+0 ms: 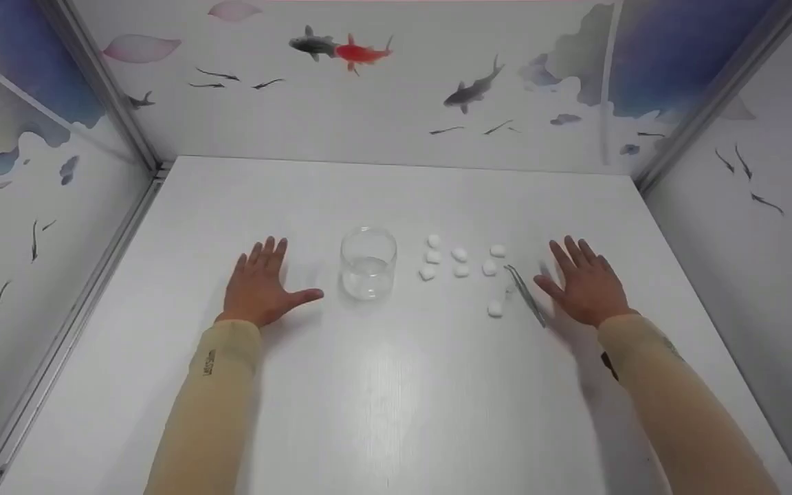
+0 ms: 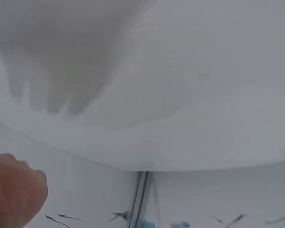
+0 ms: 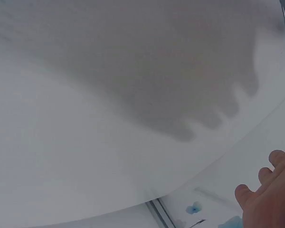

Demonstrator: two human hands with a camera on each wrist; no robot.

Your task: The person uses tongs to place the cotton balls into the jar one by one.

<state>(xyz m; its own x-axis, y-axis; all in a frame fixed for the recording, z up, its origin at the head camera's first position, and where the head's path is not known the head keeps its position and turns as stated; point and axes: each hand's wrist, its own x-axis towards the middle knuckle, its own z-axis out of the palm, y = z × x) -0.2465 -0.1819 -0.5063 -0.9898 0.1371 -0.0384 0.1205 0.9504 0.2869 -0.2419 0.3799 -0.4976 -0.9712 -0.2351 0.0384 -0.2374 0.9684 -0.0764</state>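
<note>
Our R hand [image 1: 587, 283], splayed w/ nothing held, is nearer; we note tweezers [image 1: 527, 296] just L of it, long axis slanting far-L.

Left grip [image 2: 16, 194]: I get only part of it, cropped by the left and lower edges of the left wrist view.
Right grip [image 3: 270, 199]: cropped by the right and lower edges of my right wrist view.
Tweezers [image 1: 526, 297]: too small for me to tell whether the tips touch.
Glass jar [image 1: 368, 265]: I cannot tell whether liquid lies inside.
White pieces [image 1: 462, 270]: surfaces too blurred to name the material.
Dark item [image 1: 610, 366]: mostly hidden by the right sleeve [image 1: 685, 405].
Tabletop [image 1: 382, 426]: near edge beyond my head view.
</note>
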